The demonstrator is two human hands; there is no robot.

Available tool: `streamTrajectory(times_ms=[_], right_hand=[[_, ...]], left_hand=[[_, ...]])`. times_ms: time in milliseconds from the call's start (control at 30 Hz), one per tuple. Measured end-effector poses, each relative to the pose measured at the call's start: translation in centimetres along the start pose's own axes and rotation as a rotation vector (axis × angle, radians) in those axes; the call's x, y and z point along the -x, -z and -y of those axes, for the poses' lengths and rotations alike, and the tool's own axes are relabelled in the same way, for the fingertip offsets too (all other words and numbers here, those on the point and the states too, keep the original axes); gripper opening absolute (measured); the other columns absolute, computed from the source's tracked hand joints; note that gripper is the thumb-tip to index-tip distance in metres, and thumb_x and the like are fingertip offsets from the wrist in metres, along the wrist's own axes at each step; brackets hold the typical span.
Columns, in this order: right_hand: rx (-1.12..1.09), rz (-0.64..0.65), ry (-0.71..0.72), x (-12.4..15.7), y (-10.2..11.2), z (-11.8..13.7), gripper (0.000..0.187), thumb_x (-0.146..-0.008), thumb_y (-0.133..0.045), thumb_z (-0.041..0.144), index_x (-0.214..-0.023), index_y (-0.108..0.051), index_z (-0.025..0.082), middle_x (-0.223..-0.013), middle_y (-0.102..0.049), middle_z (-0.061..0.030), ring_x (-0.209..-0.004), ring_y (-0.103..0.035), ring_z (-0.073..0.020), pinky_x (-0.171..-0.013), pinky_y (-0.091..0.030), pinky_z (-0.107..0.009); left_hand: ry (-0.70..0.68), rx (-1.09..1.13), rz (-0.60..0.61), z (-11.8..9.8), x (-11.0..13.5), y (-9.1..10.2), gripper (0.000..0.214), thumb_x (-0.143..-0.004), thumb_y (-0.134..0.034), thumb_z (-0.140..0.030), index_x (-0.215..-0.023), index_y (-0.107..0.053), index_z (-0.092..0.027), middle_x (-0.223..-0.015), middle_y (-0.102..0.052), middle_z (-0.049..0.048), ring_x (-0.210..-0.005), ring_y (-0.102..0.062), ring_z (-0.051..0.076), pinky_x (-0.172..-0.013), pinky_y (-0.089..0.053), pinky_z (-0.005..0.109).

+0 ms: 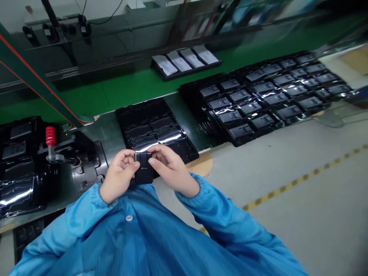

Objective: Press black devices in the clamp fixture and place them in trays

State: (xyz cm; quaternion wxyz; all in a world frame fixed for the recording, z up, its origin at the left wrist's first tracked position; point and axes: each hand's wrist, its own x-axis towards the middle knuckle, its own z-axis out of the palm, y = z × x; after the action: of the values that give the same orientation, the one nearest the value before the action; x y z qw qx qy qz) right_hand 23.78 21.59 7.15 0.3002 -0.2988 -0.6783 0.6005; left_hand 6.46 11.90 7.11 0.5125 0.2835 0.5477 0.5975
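A small black block-shaped part point(143, 168) with pale lettering on its face is held close to my body, in front of my blue smock. My left hand point(119, 174) grips its left side with curled fingers. My right hand point(169, 168) pinches its top and right side, thumb on the face. Just behind the hands lies a black plastic tray point(155, 128) with glossy hollow pockets, on the bench edge.
A clamp fixture point(77, 157) with a red handle point(50, 135) stands left of my hands. Stacked black trays point(17, 165) are at far left. Trays filled with several black parts point(258, 99) spread to the right. A green conveyor point(115, 90) carries a tray of white-labelled pieces point(185, 61). Grey floor with yellow line lies right.
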Motion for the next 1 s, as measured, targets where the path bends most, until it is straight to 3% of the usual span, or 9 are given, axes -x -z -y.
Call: streamTrajectory(times_ms=[133, 367, 533, 667, 767, 1000], right_hand=[[-0.103, 0.045, -0.041, -0.5, -0.5, -0.2, 0.023, -0.099, -0.07, 0.038, -0.115, -0.067, 0.022, -0.098, -0.069, -0.004, -0.085, -0.064, -0.0171, -0.075, -0.055, -0.03], [-0.065, 0.139, -0.017, -0.2, -0.8, 0.2, 0.019, -0.1, -0.066, 0.033, -0.112, -0.068, 0.019, -0.095, -0.067, -0.0025, -0.074, -0.057, -0.0128, -0.067, -0.048, -0.026], [-0.089, 0.187, -0.114, 0.3, -1.0, -0.3, 0.021, -0.099, -0.068, 0.034, -0.11, -0.068, 0.017, -0.089, -0.064, 0.0003, -0.07, -0.052, -0.0104, -0.065, -0.045, -0.025], [-0.125, 0.197, -0.177, 0.3, -0.8, -0.9, 0.024, -0.099, -0.07, 0.039, -0.107, -0.068, 0.017, -0.086, -0.062, 0.0005, -0.071, -0.053, -0.0112, -0.066, -0.046, -0.025], [-0.148, 0.134, -0.146, 0.5, -0.7, -0.9, 0.025, -0.1, -0.07, 0.04, -0.114, -0.066, 0.018, -0.089, -0.064, -0.0004, -0.074, -0.057, -0.0121, -0.068, -0.049, -0.026], [-0.207, -0.06, 0.082, 0.7, -1.2, 0.2, 0.028, -0.101, -0.072, 0.035, -0.125, -0.061, 0.023, -0.094, -0.064, -0.0006, -0.073, -0.059, -0.011, -0.068, -0.054, -0.026]], left_hand=[[0.01, -0.018, 0.013, -0.5, 0.3, 0.4, 0.037, -0.085, -0.083, -0.036, -0.112, -0.065, -0.018, -0.07, -0.056, -0.0073, -0.055, -0.051, 0.008, -0.053, -0.041, 0.02], [0.072, -0.023, 0.031, 0.5, 1.2, 1.0, 0.035, -0.088, -0.084, -0.039, -0.112, -0.068, -0.018, -0.07, -0.055, -0.007, -0.056, -0.049, 0.007, -0.053, -0.04, 0.018], [0.187, -0.036, 0.017, 1.6, 2.3, 2.3, 0.033, -0.091, -0.084, -0.037, -0.115, -0.069, -0.021, -0.069, -0.055, -0.0076, -0.057, -0.052, 0.007, -0.055, -0.042, 0.017], [0.183, -0.089, 0.027, 1.3, 1.8, 2.5, 0.033, -0.091, -0.084, -0.036, -0.115, -0.069, -0.02, -0.07, -0.056, -0.0072, -0.057, -0.055, 0.007, -0.055, -0.045, 0.017], [0.15, -0.111, 0.038, 0.3, 1.0, 2.1, 0.032, -0.091, -0.083, -0.036, -0.115, -0.069, -0.02, -0.07, -0.057, -0.0068, -0.057, -0.056, 0.008, -0.055, -0.047, 0.017], [0.015, -0.121, 0.111, -2.7, 0.1, 1.2, 0.025, -0.094, -0.082, -0.031, -0.114, -0.071, -0.021, -0.075, -0.06, -0.005, -0.057, -0.056, 0.006, -0.054, -0.048, 0.015]])
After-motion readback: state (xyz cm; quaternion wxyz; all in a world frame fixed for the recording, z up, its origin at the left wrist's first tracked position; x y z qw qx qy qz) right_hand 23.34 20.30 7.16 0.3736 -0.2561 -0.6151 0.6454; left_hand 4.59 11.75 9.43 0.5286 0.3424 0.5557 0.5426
